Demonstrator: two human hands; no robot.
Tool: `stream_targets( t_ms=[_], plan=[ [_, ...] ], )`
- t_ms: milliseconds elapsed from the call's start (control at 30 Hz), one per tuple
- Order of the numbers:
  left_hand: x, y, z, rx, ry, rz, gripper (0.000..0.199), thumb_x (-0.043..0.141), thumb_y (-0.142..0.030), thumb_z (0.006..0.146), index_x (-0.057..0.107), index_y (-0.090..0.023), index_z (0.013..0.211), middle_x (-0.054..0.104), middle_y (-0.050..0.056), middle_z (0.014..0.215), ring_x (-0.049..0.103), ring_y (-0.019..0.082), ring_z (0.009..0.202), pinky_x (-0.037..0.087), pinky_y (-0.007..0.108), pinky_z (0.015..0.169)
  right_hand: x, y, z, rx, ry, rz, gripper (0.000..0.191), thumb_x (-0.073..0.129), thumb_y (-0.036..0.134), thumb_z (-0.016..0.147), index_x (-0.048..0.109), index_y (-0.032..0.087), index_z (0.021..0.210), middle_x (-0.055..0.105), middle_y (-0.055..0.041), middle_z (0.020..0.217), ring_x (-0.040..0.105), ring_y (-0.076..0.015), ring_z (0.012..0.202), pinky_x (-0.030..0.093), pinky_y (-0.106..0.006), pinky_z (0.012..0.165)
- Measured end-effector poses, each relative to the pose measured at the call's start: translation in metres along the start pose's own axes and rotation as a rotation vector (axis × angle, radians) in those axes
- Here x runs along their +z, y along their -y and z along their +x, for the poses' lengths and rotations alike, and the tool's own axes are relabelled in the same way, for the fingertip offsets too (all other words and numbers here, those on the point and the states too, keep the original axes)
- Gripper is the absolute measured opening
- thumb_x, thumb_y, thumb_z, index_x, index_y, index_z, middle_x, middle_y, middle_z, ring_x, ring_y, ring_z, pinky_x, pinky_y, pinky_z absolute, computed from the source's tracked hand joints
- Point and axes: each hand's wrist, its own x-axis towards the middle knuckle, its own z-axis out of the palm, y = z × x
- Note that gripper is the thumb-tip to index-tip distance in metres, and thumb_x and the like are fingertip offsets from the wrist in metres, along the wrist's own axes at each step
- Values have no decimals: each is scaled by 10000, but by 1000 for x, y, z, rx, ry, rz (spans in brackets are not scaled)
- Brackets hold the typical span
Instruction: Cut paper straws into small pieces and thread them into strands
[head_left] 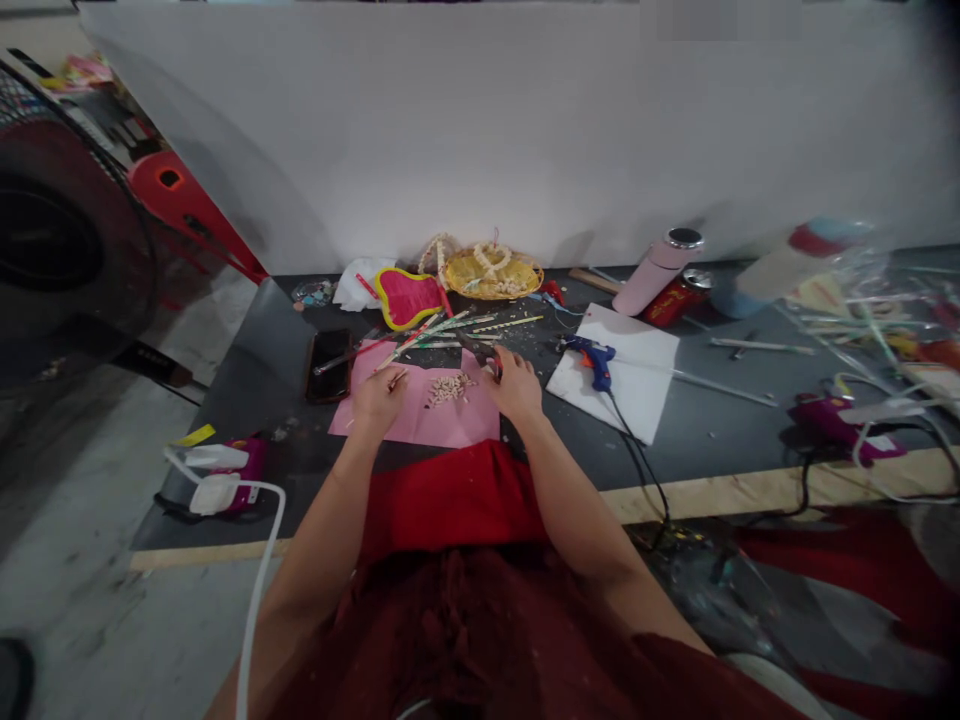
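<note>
My left hand is closed in a pinch over the left part of a pink paper sheet. A short end of a thin patterned stick shows at its fingertips. My right hand is wrapped round a dark-bladed cutting tool, probably scissors; most of its handle is hidden by the fingers. Between the hands, a small heap of pale cut pieces lies on the pink paper. Just beyond it, several long patterned sticks, seemingly rolled paper, lie loosely across one another.
A yellow basket and a yellow-rimmed pink tray stand at the back. A phone lies left. Rightward are a blue glue gun on white board, a pink flask, a red can and cords.
</note>
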Motion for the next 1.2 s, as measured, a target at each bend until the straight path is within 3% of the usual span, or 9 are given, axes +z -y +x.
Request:
stream_targets(
  t_ms=[167, 300, 400, 467, 633, 767, 867, 1033, 1200],
  plan=[
    [-4, 0, 20, -3, 82, 232, 238, 530, -325, 870, 739, -215, 901, 736, 83, 932, 651, 228, 848, 427, 281, 673, 3, -2, 2, -8, -43, -33, 443, 450, 287, 909, 514, 221, 1343, 559, -111, 1326, 477, -303, 1153, 426, -449, 921],
    [2, -5, 41, 47, 208, 428, 311, 456, -302, 911, 712, -245, 1079, 704, 73, 1106, 637, 232, 1020, 461, 291, 806, 6, 0, 1, -60, -135, -19, 430, 483, 276, 886, 551, 274, 1311, 490, -75, 1400, 398, -301, 1209, 395, -463, 943],
    [8, -6, 56, 79, 240, 533, 366, 410, -276, 934, 637, -239, 1218, 668, 87, 1174, 623, 244, 1069, 465, 301, 806, 8, 1, -1, -107, -131, 9, 397, 489, 250, 874, 596, 281, 1256, 492, -63, 1388, 386, -288, 1209, 388, -436, 941],
    [11, -5, 62, 83, 300, 584, 341, 403, -280, 936, 668, -213, 1140, 675, 107, 1109, 641, 253, 1008, 470, 301, 760, 9, 2, -1, -115, -149, 20, 386, 492, 244, 873, 607, 282, 1239, 485, -63, 1389, 377, -290, 1212, 384, -434, 936],
    [11, -4, 65, 129, 295, 590, 346, 361, -279, 950, 681, -172, 1022, 667, 126, 1053, 654, 266, 934, 468, 315, 707, 9, 1, 0, -128, -213, 80, 368, 521, 228, 853, 633, 278, 1199, 486, -56, 1387, 381, -294, 1200, 382, -446, 934],
    [8, -18, 59, 174, 255, 530, 319, 362, -240, 949, 655, -131, 1013, 657, 162, 1090, 651, 262, 933, 470, 333, 745, 9, 2, 1, -206, -286, 172, 336, 528, 194, 850, 666, 264, 1149, 523, -63, 1340, 391, -286, 1201, 389, -435, 953],
    [3, -42, 48, 222, 229, 440, 236, 409, -235, 946, 633, -165, 972, 687, 110, 1037, 636, 214, 979, 455, 288, 812, 9, 3, 2, -343, -382, 292, 301, 489, 166, 884, 683, 221, 1107, 575, -83, 1249, 439, -246, 1172, 384, -399, 1002],
    [-5, -76, 14, 252, -3, -55, 146, 496, -279, 916, 613, -195, 889, 684, 30, 849, 630, 174, 787, 457, 267, 717, 9, 12, 0, -523, -379, 472, 264, 483, 233, 933, 644, 177, 1135, 655, -106, 1088, 532, -226, 1064, 432, -384, 968],
    [10, -71, -12, 287, -100, -178, 150, 512, -279, 908, 631, -188, 900, 697, 39, 887, 635, 172, 850, 478, 274, 787, 13, 23, -7, -618, -323, 533, 220, 473, 275, 950, 658, 194, 1036, 681, -92, 981, 580, -221, 970, 469, -380, 906]
  ],
)
